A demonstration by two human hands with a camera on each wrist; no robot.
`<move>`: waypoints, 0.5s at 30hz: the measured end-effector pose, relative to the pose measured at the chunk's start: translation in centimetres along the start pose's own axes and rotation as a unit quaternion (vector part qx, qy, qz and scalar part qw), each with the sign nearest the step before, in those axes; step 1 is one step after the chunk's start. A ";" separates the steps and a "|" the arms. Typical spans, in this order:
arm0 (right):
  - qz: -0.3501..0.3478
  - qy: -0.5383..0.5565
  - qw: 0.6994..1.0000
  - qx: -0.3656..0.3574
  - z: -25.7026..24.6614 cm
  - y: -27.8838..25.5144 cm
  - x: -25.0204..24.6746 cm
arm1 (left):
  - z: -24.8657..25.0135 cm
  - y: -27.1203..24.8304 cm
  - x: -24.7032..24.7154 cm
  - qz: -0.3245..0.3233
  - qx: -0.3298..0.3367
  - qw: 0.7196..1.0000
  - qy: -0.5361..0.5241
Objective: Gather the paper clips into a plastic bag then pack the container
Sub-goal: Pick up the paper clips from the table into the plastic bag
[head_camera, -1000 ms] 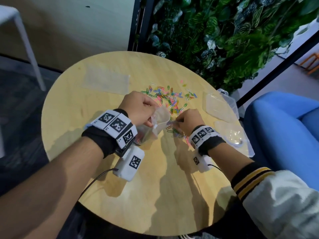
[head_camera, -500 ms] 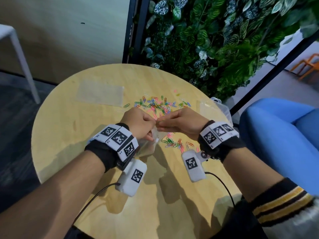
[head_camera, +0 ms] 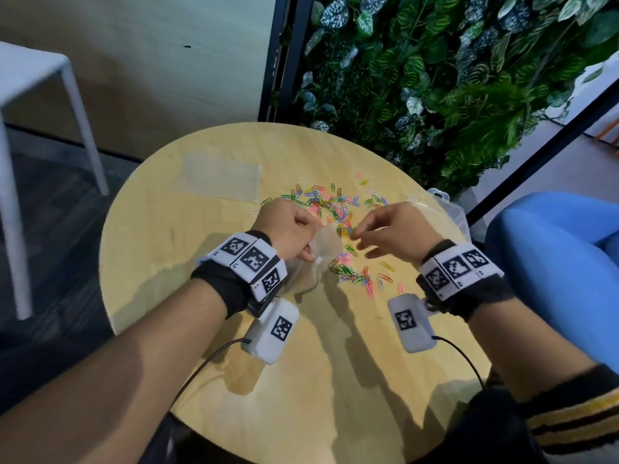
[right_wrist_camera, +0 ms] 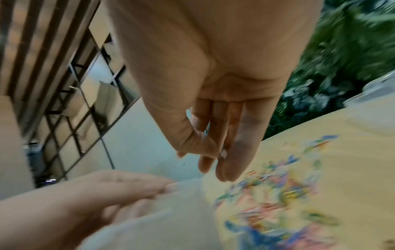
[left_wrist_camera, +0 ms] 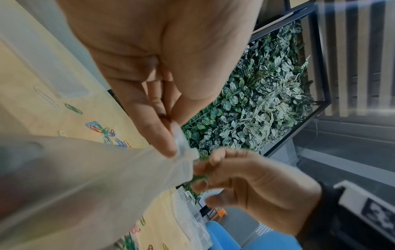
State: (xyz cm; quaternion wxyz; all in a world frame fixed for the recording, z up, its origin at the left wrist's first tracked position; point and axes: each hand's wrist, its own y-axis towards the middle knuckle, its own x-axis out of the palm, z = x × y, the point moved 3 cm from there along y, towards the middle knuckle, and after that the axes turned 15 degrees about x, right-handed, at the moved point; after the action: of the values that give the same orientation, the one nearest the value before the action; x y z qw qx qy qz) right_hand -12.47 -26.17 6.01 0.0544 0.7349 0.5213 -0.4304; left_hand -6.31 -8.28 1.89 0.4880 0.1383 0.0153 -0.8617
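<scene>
My left hand [head_camera: 294, 229] pinches the mouth edge of a small clear plastic bag [head_camera: 326, 244], which hangs just above the round wooden table [head_camera: 301, 380]. The left wrist view shows thumb and fingers [left_wrist_camera: 169, 140] closed on the bag's rim [left_wrist_camera: 183, 152]. My right hand [head_camera: 363, 242] hovers just right of the bag mouth with its fingers [right_wrist_camera: 230, 160] nearly straight. A green blur at those fingertips [left_wrist_camera: 200, 177] cannot be made out. Coloured paper clips lie in a far heap [head_camera: 328, 202] and a near heap [head_camera: 355, 276]. A clear plastic container [head_camera: 449, 212] stands open at the table's right edge.
A second flat clear bag [head_camera: 219, 177] lies at the back left of the table. A plant wall [head_camera: 435, 78] rises behind the table, a blue seat [head_camera: 552, 262] is at the right, and a white stool [head_camera: 33, 72] at the far left.
My right hand rose from the near heap to the bag mouth, then drew a little to the right with its fingers spread. My left hand kept hold of the bag.
</scene>
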 end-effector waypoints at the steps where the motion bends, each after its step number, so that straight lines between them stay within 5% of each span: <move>1: 0.028 -0.006 0.999 0.029 1.5 0.6 -1.1 | 0.1 0.0 -0.2 0.000 0.001 1.000 0.001; 6: -0.015 -0.108 0.957 0.270 9.8 2.4 -1.6 | -0.2 0.1 -1.2 -0.005 -0.020 1.000 0.024; 11: -0.008 -0.295 0.920 0.257 11.4 2.0 0.4 | 0.1 -0.3 -2.2 0.020 -0.020 0.997 0.069; 15: 0.049 -0.289 0.928 0.229 10.6 2.8 1.7 | -0.1 0.0 -2.5 0.024 -0.021 0.997 0.065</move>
State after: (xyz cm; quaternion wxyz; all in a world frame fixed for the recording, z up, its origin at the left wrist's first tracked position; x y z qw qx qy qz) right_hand -16.19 -31.81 -2.86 0.0537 0.5960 0.3330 -0.7287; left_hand -5.10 -6.15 2.46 0.5093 0.1836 0.0618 -0.8385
